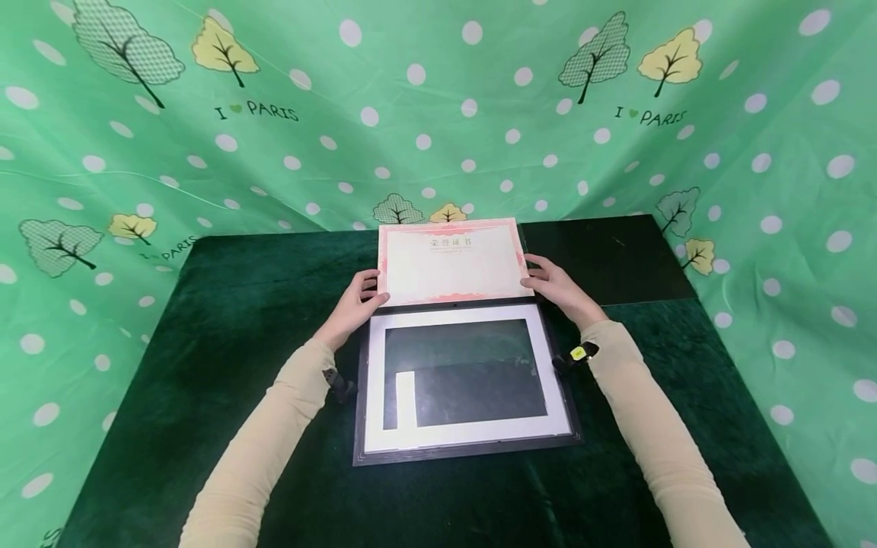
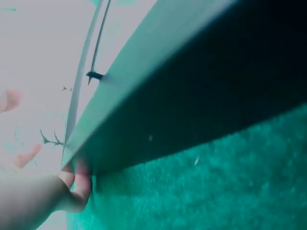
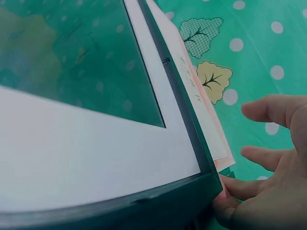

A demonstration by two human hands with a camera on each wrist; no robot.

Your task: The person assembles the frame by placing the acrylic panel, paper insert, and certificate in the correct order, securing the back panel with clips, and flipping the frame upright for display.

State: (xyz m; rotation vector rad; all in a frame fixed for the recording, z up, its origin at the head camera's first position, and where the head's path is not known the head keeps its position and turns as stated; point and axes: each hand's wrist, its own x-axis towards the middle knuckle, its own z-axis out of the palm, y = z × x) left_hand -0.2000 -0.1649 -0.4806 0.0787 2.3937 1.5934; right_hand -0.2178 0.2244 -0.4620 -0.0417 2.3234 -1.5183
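- The bench (image 1: 205, 365), draped in dark green, bears a black frame (image 1: 466, 449) with white mat, near centre; a dark board (image 1: 617, 255) lies far right
- The certificate (image 1: 452, 262) lies at the frame's far edge; likely to crease if pulled unevenly
- Left hand (image 1: 356, 301) and right hand (image 1: 558, 285) pinch its near corners, fingers (image 3: 268, 108) loosely spread

Seen from below and close up, the left hand (image 2: 57, 196) grips the near corner of a dark frame (image 2: 192, 81) — fingers curled under its edge. The frame slants up across the view above green velvet cloth (image 2: 220, 187). A small metal clip (image 2: 94, 75) juts from the frame's pale back — beyond it, blurred green-patterned fabric (image 2: 33, 96).
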